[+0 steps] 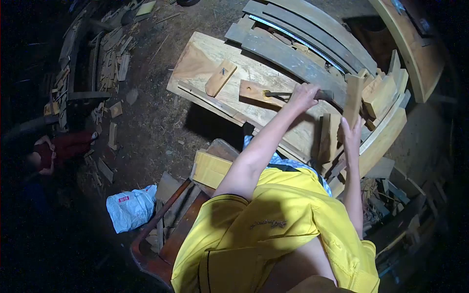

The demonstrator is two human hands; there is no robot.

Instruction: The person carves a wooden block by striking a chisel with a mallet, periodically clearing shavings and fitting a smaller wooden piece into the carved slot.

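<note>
My left hand (304, 98) is closed around a dark metal tool (278, 94) with a long thin shank. The tool's far end meets a yellowish ring on a flat wooden block (252, 91), and a dark thick part shows beyond my fist. The exact kind of tool I cannot tell. In my right hand (351, 134) a pale wooden piece (352, 95) is gripped near its lower end, at the right of the workbench (200, 58). Another wooden block (221, 78) with a dark mark lies farther left on the bench.
Long planks (293, 56) line the bench's far side, with stacked wood pieces (383, 95) at the right. A white sack (131, 209) lies on the ground beside a red-brown wooden chair (183, 229). Wood scraps (115, 56) cover the floor at left, where a person (63, 150) is visible.
</note>
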